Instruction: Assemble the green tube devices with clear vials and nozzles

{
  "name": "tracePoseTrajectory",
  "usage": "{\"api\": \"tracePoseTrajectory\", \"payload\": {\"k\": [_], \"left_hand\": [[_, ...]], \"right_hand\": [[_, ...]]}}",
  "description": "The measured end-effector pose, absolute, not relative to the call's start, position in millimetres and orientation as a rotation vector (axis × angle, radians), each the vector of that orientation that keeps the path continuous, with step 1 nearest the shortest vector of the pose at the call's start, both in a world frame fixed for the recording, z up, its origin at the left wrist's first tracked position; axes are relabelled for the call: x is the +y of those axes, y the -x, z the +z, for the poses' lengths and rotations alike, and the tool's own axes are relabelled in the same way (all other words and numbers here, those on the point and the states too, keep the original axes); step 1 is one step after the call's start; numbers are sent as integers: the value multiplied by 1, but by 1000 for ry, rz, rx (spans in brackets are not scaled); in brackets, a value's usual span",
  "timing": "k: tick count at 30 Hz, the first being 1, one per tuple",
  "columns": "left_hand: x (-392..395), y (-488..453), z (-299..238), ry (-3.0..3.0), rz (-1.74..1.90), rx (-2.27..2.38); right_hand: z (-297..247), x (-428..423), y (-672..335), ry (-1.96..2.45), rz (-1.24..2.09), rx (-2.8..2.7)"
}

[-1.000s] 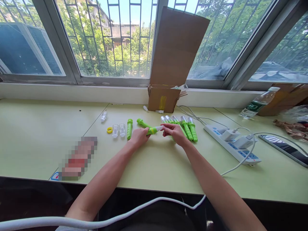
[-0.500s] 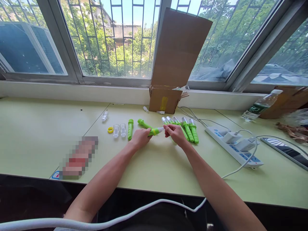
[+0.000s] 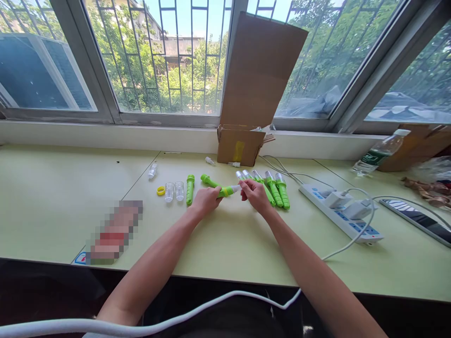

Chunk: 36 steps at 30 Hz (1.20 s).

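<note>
My left hand [image 3: 207, 201] is closed round a green flashlight-shaped handle [image 3: 224, 192] with a yellow ring near its end. A whitish translucent tip [image 3: 235, 188] sticks out of that end, pointing right. The fingers of my right hand [image 3: 254, 194] pinch this tip. Behind my left hand lies another green handle [image 3: 208, 179], and a further green handle [image 3: 190, 190] is to its left. Two clear plastic caps [image 3: 169, 191] stand beside a yellow ring [image 3: 161, 190]. Just beyond my right hand lie several green handles with clear tops [image 3: 282, 190].
A cardboard box [image 3: 239, 145] with a raised flap stands against the window sill. Small clear pieces [image 3: 209, 161] lie near it. To the right are a power strip [image 3: 340, 213] with cables, a phone [image 3: 417, 220] and a water bottle [image 3: 380, 154]. A blurred-out object [image 3: 116, 232] lies front left.
The camera view has shifted slightly. Both hands keep the same hold on the green handle and its whitish tip.
</note>
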<state>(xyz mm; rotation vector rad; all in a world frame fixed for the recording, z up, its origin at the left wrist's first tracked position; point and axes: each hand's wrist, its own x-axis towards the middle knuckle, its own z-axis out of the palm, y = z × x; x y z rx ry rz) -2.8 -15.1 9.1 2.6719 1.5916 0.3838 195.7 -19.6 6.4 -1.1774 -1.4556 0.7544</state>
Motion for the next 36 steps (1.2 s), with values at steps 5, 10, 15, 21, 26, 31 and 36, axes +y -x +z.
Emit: {"api": "tracePoseTrajectory", "payload": {"k": [5, 10, 15, 21, 26, 31, 36], "left_hand": [[-13, 5, 9, -2680, 376, 1612], [-14, 7, 8, -2710, 374, 1589], [-16, 6, 8, -2740, 379, 1561], [-18, 5, 4, -2790, 411, 1526], [-18, 4, 4, -2856, 409, 1499], [-19, 2, 8, -2907, 434, 1475], [-16, 3, 9, -2901, 516, 1495]], "right_hand": [[12, -23, -197, 1062, 988, -1377], [15, -25, -200, 1042, 1061, -1364], [15, -25, -201, 1076, 1038, -1396], [15, -25, -202, 1128, 941, -1475], [8, -21, -203, 1254, 804, -1553], [5, -20, -200, 1287, 544, -1561], [7, -24, -195, 1268, 436, -1519]]}}
